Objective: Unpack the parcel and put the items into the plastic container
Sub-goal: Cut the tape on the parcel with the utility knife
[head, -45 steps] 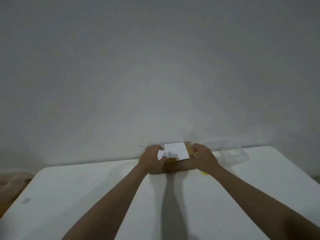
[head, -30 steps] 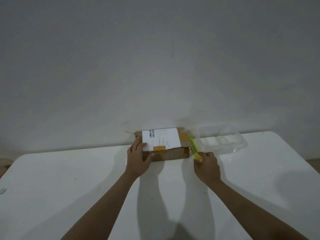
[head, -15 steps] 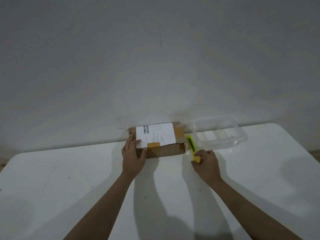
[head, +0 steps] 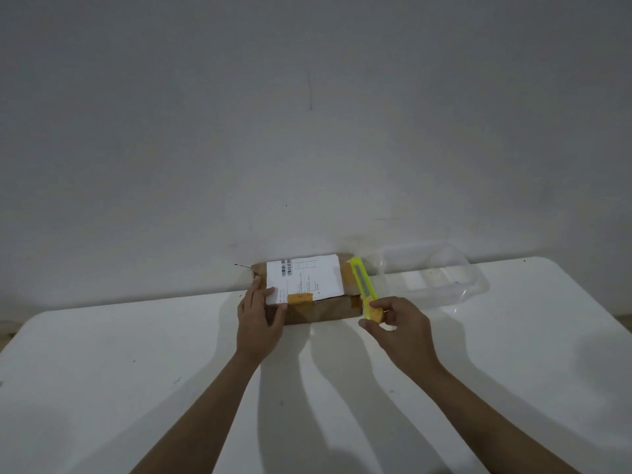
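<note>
A brown cardboard parcel [head: 321, 311] with a white shipping label and orange tape lies at the far edge of the white table [head: 136, 388], against the wall. My left hand [head: 260, 319] rests flat on the parcel's near-left corner, holding it down. My right hand [head: 402, 328] pinches the lower end of a yellow utility knife [head: 364, 289], which stands lifted beside the parcel's right end. A clear plastic container [head: 434, 282] sits to the right of the parcel, with nothing visible inside.
A grey wall runs directly behind the table's far edge. The table's rounded corners show at the far left and far right, with floor beyond them.
My right hand has raised the yellow knife off the table beside the parcel's right end. My left hand has stayed on the parcel's left corner. The view has tilted down slightly.
</note>
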